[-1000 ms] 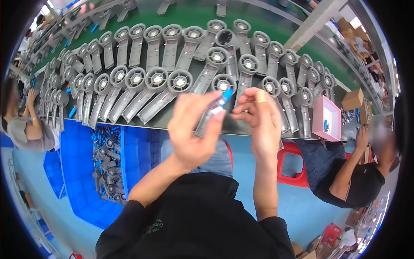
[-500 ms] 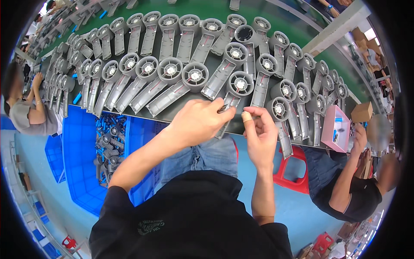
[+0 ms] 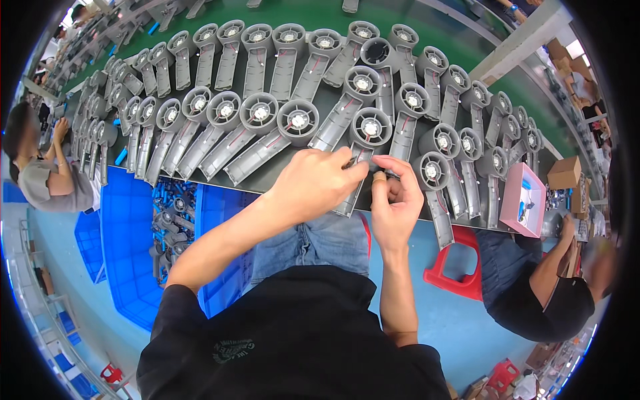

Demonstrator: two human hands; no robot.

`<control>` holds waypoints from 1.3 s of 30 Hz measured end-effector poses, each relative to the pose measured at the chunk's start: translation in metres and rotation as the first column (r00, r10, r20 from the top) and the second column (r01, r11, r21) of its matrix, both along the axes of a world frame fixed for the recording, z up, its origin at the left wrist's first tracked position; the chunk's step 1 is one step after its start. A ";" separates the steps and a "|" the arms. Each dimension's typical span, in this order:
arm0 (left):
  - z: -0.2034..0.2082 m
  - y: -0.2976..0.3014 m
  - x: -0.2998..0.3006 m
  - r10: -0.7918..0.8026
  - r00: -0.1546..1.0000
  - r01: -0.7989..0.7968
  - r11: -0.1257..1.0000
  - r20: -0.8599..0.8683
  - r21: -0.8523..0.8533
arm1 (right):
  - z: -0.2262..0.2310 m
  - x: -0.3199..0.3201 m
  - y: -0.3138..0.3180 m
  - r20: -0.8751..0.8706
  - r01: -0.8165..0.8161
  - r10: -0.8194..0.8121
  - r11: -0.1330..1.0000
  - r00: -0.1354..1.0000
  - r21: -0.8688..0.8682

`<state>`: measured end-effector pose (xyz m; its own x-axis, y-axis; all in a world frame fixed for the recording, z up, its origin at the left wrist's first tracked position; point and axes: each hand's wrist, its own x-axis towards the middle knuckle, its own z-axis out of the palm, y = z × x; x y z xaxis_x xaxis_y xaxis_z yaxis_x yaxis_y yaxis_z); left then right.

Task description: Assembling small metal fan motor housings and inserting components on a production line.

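Note:
A grey handheld-fan housing (image 3: 371,127) lies in front of me with its round, ribbed head away from me and its open handle toward me. My left hand (image 3: 319,181) is over that handle, thumb and fingers pinched on something small that they mostly hide. From the other side my right hand (image 3: 398,203) meets it, index finger and thumb closing at the handle's upper part. A tan cover wraps the right thumb's tip. What the right fingertips hold is too small to make out. Beside my left hand is another fan housing (image 3: 297,123) with a red wire.
Rows of similar fan housings (image 3: 259,113) fill the dark bench. A blue bin (image 3: 127,247) of grey parts and blue cylinders stands lower left. To the right are a pink box (image 3: 522,200), a red stool (image 3: 457,267) and a seated co-worker (image 3: 543,293); another person (image 3: 50,170) sits far left.
My right hand has moved left and up, bringing its fingertips to the handle beside my left hand. My left hand has shifted slightly right. The right-hand co-worker's raised hand has come down.

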<state>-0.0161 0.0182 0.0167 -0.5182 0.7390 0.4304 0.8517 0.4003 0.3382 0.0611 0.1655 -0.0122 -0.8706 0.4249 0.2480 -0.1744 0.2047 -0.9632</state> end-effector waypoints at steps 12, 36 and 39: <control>-0.005 -0.001 0.009 -0.082 0.486 -0.495 0.794 0.870 0.351 | -0.015 -0.027 -0.013 -0.260 0.111 -0.055 0.972 0.964 0.206; -0.028 -0.009 0.011 0.055 0.963 -0.170 0.886 0.265 0.431 | 0.001 -0.018 -0.004 -0.049 -0.060 0.068 0.989 0.997 0.138; -0.032 -0.008 0.012 0.047 0.963 -0.158 0.895 0.266 0.416 | 0.004 -0.018 -0.002 -0.028 -0.089 0.095 0.982 0.995 0.169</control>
<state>-0.0038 0.0098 -0.0149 -0.7101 0.4467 0.5444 0.6829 0.2483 0.6870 0.0430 0.1635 -0.0086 -0.8932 0.2933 0.3408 -0.2341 0.3438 -0.9094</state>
